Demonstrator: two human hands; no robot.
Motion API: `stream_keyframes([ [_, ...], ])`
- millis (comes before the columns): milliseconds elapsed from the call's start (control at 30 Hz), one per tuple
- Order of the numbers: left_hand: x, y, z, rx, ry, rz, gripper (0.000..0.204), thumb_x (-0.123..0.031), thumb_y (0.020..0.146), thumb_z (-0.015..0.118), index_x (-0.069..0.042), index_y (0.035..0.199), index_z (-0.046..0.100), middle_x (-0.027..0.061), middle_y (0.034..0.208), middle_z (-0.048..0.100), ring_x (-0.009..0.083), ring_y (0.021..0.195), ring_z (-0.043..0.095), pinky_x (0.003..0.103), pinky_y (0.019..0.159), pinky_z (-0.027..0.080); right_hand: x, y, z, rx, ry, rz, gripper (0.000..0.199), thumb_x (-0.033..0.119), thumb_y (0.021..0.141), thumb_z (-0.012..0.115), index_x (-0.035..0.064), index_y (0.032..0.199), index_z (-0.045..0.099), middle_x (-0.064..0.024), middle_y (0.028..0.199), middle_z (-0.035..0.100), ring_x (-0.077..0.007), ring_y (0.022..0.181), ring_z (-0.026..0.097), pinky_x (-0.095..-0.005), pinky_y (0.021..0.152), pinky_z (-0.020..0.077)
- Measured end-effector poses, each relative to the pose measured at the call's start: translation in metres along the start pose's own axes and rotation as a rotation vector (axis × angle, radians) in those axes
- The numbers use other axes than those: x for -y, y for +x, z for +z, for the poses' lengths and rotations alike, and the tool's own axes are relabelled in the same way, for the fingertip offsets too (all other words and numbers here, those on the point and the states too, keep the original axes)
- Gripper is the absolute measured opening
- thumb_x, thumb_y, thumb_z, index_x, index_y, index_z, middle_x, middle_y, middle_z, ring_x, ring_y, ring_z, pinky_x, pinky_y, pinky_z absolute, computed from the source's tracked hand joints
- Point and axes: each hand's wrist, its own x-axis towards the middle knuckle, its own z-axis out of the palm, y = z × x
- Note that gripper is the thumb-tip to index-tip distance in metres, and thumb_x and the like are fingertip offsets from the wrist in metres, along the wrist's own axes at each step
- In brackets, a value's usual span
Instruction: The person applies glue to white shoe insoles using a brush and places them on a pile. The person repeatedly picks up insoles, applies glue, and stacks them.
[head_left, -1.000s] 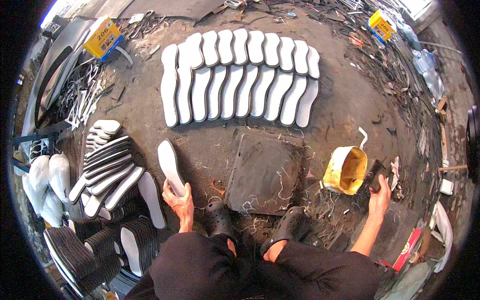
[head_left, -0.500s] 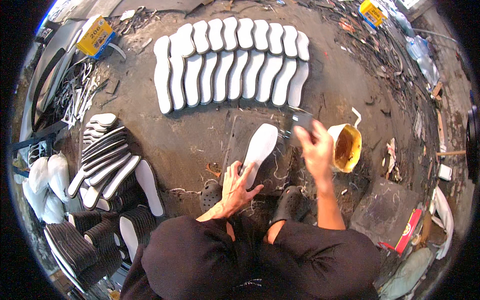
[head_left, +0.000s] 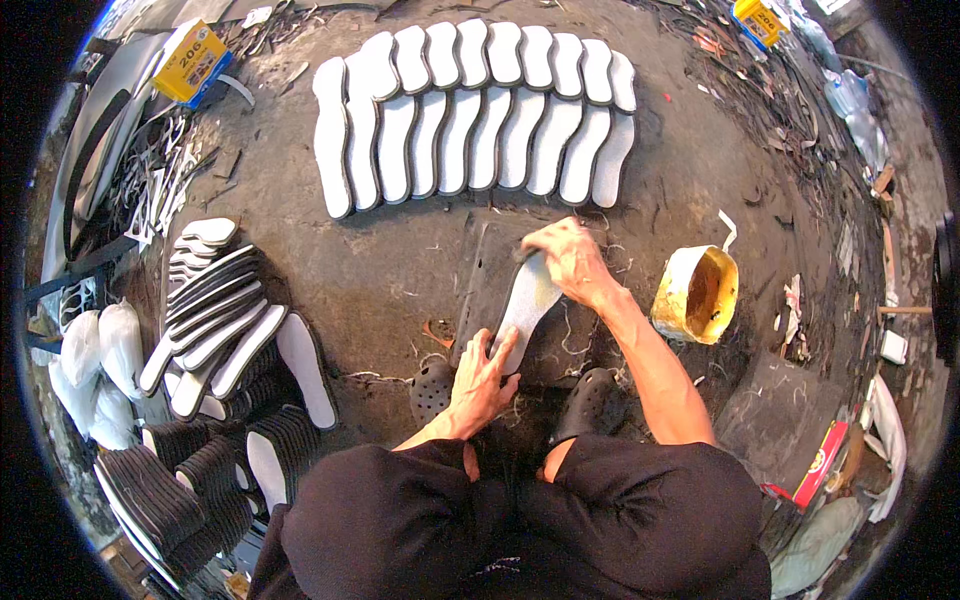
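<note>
Nearest, the person's dark-trousered knees fill the lower edge, hiding most of 2 black perforated clogs (head_left: 432, 388) on the dirt floor (head_left: 380, 270). The left hand (head_left: 482, 378) lies flat, fingers released and spread, pinning the near end of a pale grey foam shoe insole (head_left: 527, 300) against a dark rectangular work mat (head_left: 485, 280). The right hand (head_left: 568, 258) is clenched over the insole's far end — what it grips is hidden, only a dark tip showing. Right of it stands a yellow glue-smeared tin (head_left: 697, 294). Farther off, a row of grey insoles (head_left: 470, 120) lies overlapped.
</note>
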Motion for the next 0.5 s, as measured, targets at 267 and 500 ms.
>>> stream_keyframes([
  [267,0.001,0.0,-0.003,0.0,-0.018,0.02,0.093,-0.016,0.089,0.088,-0.016,0.171,0.045,0.0317,0.152,0.046,0.0513,0.131,0.055,0.057,0.11,0.05,0.001,-0.054,-0.008,-0.214,-0.146,0.161,0.04,0.0,0.093,0.062,0.014,0.127,0.079,-0.0101,0.116,0.079,-0.034,0.112,0.073,-0.051,0.099,0.0537],
  [500,-0.001,0.01,-0.001,0.018,-0.071,-0.015,0.095,-0.019,0.087,0.09,-0.017,0.171,0.046,0.031,0.154,0.046,0.0513,0.137,0.053,0.057,0.116,0.048,0.033,-0.101,0.011,-0.256,0.098,0.281,0.038,0.001,0.096,0.069,0.0107,0.133,0.076,-0.0177,0.109,0.076,-0.04,0.105,0.075,-0.0505,0.095,0.0614],
])
